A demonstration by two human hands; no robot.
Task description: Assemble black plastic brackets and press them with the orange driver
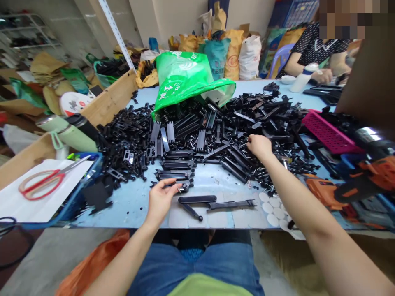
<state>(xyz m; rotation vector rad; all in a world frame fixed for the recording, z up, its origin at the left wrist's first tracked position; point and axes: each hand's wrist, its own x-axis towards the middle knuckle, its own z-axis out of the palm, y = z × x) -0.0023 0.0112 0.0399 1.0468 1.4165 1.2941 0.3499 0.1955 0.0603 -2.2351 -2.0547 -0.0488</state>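
Note:
My left hand [161,201] is pinched closed on a small silver screw [180,189], just in front of a row of black plastic arms [176,165]. To its right lies a jointed set of black plastic arms [197,200] on the table, with a ball-ended piece [191,212] angled below it. My right hand [261,146] reaches into the heap at the loose screws [262,173], its fingers closed together. What its fingertips hold, if anything, is too small to make out.
A green bag [185,78] spills black parts across the blue table [117,209]. Red-handled scissors [41,185] lie on paper at left. An orange power drill [367,176] and a pink basket [331,131] stand at right. Across the table, a person [308,53] handles parts.

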